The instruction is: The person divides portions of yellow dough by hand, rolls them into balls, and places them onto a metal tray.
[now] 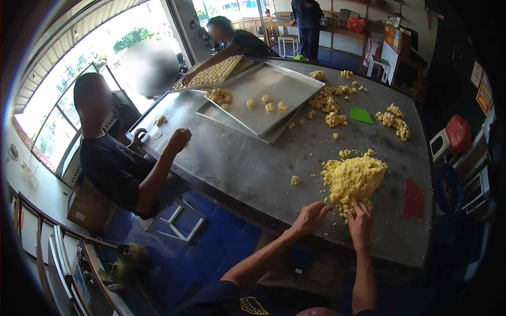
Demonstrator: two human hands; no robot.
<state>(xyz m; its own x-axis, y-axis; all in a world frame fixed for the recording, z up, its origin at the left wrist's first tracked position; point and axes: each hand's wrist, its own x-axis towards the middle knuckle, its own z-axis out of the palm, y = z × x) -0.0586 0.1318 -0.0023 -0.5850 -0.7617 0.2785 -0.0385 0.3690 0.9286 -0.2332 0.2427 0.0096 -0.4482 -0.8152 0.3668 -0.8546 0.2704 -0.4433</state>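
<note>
A crumbly mound of yellow dough (353, 179) lies on the metal table near me. My right hand (360, 224) is at its near edge, fingers stretched out and fingertips against the dough. Just left of the mound, my left hand (311, 218) is open, fingers extended toward it and apart from the dough. Loose crumbs lie between and around both hands. A small dough lump (295, 180) sits to the left, and a flat red scraper (414, 198) lies to the right of the mound.
Farther back are clusters of dough pieces (332, 102), a green scraper (361, 115) and stacked metal trays (263, 100) with several dough balls. One person (116, 147) stands at the left table edge; another (240, 42) reaches over a filled tray (216, 72). A white stool frame (176, 221) stands on the blue floor.
</note>
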